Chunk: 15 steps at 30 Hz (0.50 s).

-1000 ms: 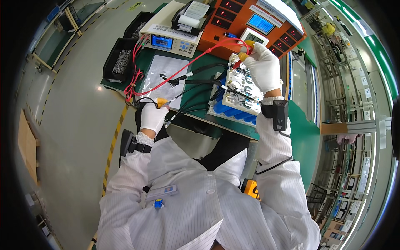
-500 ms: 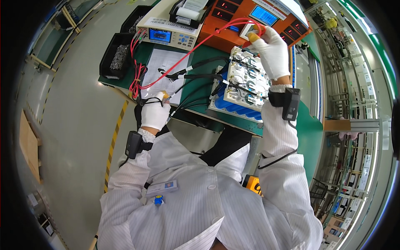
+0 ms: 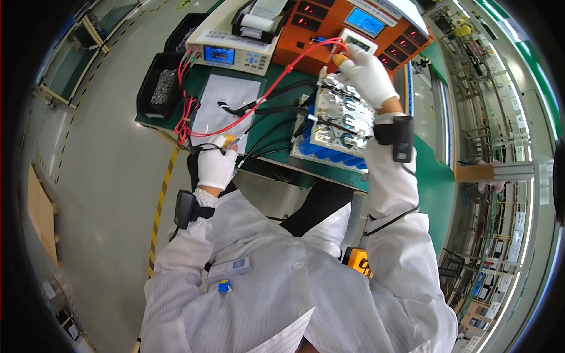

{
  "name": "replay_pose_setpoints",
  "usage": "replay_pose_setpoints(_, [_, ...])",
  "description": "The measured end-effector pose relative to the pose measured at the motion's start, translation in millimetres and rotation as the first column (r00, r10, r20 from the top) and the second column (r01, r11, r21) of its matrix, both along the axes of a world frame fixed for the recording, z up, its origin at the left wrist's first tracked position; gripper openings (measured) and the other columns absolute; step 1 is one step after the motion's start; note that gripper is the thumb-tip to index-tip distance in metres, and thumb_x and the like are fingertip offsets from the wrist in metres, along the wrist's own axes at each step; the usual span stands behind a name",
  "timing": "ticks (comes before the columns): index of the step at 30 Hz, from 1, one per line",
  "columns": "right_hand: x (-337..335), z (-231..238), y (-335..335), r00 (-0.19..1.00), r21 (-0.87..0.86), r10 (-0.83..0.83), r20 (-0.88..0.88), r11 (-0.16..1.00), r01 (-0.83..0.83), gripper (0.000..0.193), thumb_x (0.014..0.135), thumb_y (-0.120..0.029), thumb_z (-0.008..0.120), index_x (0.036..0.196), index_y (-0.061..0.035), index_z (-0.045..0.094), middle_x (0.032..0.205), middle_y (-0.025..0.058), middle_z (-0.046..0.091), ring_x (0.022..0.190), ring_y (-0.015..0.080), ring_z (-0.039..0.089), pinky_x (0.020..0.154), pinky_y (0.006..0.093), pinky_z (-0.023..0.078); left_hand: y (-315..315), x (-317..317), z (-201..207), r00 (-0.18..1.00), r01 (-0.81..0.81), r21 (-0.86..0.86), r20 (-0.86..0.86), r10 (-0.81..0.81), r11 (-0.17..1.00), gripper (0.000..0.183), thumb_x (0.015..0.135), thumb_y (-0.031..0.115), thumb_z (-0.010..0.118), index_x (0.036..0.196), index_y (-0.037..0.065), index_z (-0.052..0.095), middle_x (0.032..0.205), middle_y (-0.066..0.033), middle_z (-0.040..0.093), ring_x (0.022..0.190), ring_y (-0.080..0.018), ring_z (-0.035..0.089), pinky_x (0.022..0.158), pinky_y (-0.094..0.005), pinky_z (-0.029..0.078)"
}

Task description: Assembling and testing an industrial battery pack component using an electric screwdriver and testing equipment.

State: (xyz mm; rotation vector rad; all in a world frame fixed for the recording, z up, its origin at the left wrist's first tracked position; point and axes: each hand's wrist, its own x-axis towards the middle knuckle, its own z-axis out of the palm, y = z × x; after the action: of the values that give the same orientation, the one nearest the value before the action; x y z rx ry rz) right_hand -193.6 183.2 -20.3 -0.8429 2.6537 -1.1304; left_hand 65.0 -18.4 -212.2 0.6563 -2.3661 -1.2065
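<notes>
My left hand [image 3: 216, 167], white-gloved with bare fingertips, is closed on a black test lead [image 3: 203, 146] at the bench's front edge, beside several thin black wires. In my right hand [image 3: 369, 76], gloved alike, the fingers pinch the end of a red test lead [image 3: 275, 81]; the tip is hidden by the fingers. This hand is above the far end of a battery pack [image 3: 343, 120] with blue cells, a white top and metal tabs. Black wires [image 3: 276, 110] run from the pack toward my left hand. The red lead arcs across the bench between my hands.
A white bench meter [image 3: 241, 57] with a blue screen stands at the back left, an orange instrument [image 3: 288, 44] with red displays behind the pack. A printed sheet [image 3: 226, 94] lies on the green bench [image 3: 435, 159]. Black bins [image 3: 154, 97] of small metal parts sit left.
My right hand has moved left and slightly down, closer to the pack's far left corner, carrying the red lead. My left hand has hardly moved. The view has shifted a little.
</notes>
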Motion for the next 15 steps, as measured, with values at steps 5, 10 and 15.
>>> replay_pose_setpoints(5, [60,14,-14,0.755,-0.027,-0.173,-0.633,0.979,0.201,0.036,0.080,-0.029,0.075,0.098,-0.0018,0.061,0.095,0.0206,0.065,0.090,0.0408,0.065,0.075,0.0467,0.052,-13,10,-5,0.999,0.025,-0.122,-0.024,-0.028,0.992,0.018,0.083,0.015,0.068,0.098,0.004,0.070,0.090,-0.0165,0.069,0.085,-0.0347,0.066,0.076,-0.0413,0.051])
replay_pose_setpoints(10, [150,-23,-43,0.872,-0.162,0.205,-0.444,0.939,-0.303,0.033,0.074,-0.010,0.069,0.105,-0.0034,0.061,0.090,0.0156,0.062,0.086,0.0361,0.061,0.073,0.0444,0.050,3,12,23,1.000,0.000,0.178,-0.031,0.005,0.984,0.018,0.089,0.010,0.066,0.104,0.000,0.068,0.084,-0.0105,0.068,0.072,-0.0183,0.063,0.069,-0.0333,0.050])
replay_pose_setpoints(15, [175,-107,-55,0.863,-0.055,0.319,-0.393,0.928,-0.368,0.025,0.075,-0.007,0.064,0.100,-0.0051,0.059,0.091,0.0142,0.062,0.087,0.0354,0.061,0.082,0.0445,0.047,14,-3,24,0.980,0.094,0.388,-0.197,-0.016,0.917,0.017,0.093,0.011,0.062,0.102,-0.004,0.064,0.088,-0.0086,0.067,0.077,-0.0149,0.060,0.072,-0.0299,0.048])
